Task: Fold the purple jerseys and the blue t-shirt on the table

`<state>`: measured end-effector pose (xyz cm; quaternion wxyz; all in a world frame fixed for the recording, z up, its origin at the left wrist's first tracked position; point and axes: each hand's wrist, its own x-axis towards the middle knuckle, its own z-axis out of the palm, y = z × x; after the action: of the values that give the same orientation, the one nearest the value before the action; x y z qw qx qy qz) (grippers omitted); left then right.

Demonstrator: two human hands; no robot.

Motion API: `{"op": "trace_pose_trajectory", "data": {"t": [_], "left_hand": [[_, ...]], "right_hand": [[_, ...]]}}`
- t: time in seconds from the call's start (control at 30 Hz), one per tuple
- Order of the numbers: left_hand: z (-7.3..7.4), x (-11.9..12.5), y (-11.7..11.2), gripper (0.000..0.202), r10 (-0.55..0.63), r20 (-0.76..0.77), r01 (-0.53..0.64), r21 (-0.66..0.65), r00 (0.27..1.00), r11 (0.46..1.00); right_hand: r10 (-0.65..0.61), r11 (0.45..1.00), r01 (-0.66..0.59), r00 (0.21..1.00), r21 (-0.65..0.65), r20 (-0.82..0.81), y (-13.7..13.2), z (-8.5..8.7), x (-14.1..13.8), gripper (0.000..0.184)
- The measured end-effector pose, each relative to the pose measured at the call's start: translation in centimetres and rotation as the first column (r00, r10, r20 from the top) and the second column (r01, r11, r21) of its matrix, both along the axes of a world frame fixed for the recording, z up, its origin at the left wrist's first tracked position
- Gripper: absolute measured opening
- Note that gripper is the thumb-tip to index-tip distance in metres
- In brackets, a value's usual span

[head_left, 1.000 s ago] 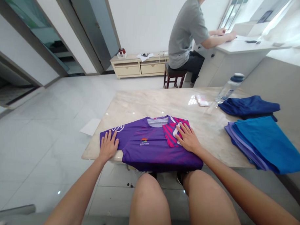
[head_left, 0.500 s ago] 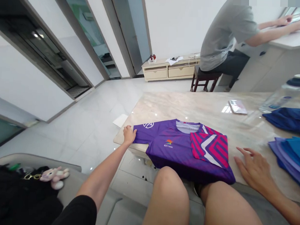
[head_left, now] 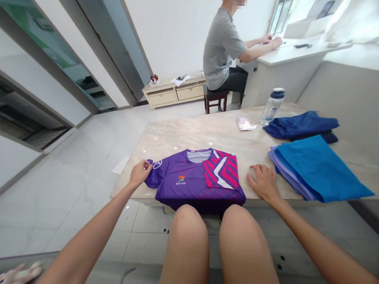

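Observation:
A purple T-shirt (head_left: pixel 188 179) lies front up on the marble-topped table (head_left: pixel 174 132), its lower part hanging over the edge by my knees. Its pink, purple and white patterned sleeve is folded in across the chest. At the other side, my left hand (head_left: pixel 140 172) pinches the end of the outstretched sleeve, which is bunched and slightly raised. My right hand (head_left: pixel 263 181) rests on the tabletop with its fingers apart, a little to the right of the shirt and holding nothing.
Right of my right hand lies a stack of folded blue and lilac clothes (head_left: pixel 322 169). Behind it are a dark blue garment (head_left: pixel 302 124), a water bottle (head_left: pixel 272 106) and a phone (head_left: pixel 245 123). A person (head_left: pixel 223 50) sits on a stool at a white counter (head_left: pixel 282 54).
My left hand has closed on the sleeve end and drawn it up and slightly inward. My right hand has settled on the table. The view has swung to the right.

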<state>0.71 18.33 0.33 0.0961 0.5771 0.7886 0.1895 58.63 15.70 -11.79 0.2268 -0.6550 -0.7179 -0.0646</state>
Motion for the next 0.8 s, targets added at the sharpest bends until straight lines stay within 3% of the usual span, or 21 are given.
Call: {"op": "trace_pose_trajectory", "data": {"t": [0.1, 0.17, 0.2, 0.27, 0.33, 0.37, 0.47, 0.57, 0.7, 0.8], "left_hand": [[1.4, 4.9, 0.9, 0.018, -0.119, -0.028, 0.121, 0.074, 0.992, 0.99], [1.7, 8.6, 1.4, 0.021, -0.226, 0.095, 0.215, 0.106, 0.97, 0.971], [1.6, 10.3, 1.6, 0.026, -0.289, 0.22, 0.272, 0.107, 0.932, 0.956], [0.9, 12.8, 2.2, 0.046, -0.36, 0.523, 0.371, 0.088, 0.773, 0.924], [-0.1, 13.7, 2.8, 0.062, -0.32, 0.714, 0.392, 0.069, 0.623, 0.917], [-0.8, 13.4, 3.3, 0.064, -0.288, 0.739, 0.364, 0.062, 0.609, 0.929], [-2.9, 11.0, 5.0, 0.058, -0.196, 0.618, 0.223, 0.034, 0.761, 0.974], [-4.7, 8.0, 6.9, 0.054, -0.133, 0.407, 0.154, -0.018, 0.904, 0.988], [-6.2, 6.4, 9.4, 0.06, -0.155, 0.259, 0.187, -0.102, 0.953, 0.977], [-6.2, 6.6, 10.9, 0.068, -0.212, 0.235, 0.263, -0.215, 0.949, 0.94]], "right_hand": [[0.005, 1.0, -0.005, 1.0, -0.009, -0.008, 0.0, 0.3, -0.1, 0.035], [0.005, 1.0, -0.005, 1.0, -0.017, -0.021, -0.1, 0.5, -0.1, 0.033], [0.004, 1.0, -0.005, 1.0, -0.022, -0.027, -0.1, 0.5, -0.2, 0.032], [0.006, 0.999, -0.007, 0.999, -0.033, -0.041, -0.3, 0.5, -0.2, 0.032], [0.007, 0.999, -0.011, 0.997, -0.046, -0.071, -0.4, 0.4, -0.1, 0.032], [0.001, 0.998, -0.006, 0.995, -0.056, -0.099, -0.3, 0.4, 0.0, 0.032], [-0.101, 0.985, 0.063, 0.964, -0.16, -0.245, 1.3, 0.4, 0.5, 0.033], [-0.206, 0.931, 0.053, 0.894, -0.362, -0.397, 5.1, 1.2, 0.8, 0.032], [-0.096, 0.857, -0.134, 0.908, -0.498, -0.409, 11.6, 3.3, -0.6, 0.036], [0.01, 0.744, -0.19, 0.962, -0.641, -0.273, 15.1, 5.1, -2.7, 0.043]]}}
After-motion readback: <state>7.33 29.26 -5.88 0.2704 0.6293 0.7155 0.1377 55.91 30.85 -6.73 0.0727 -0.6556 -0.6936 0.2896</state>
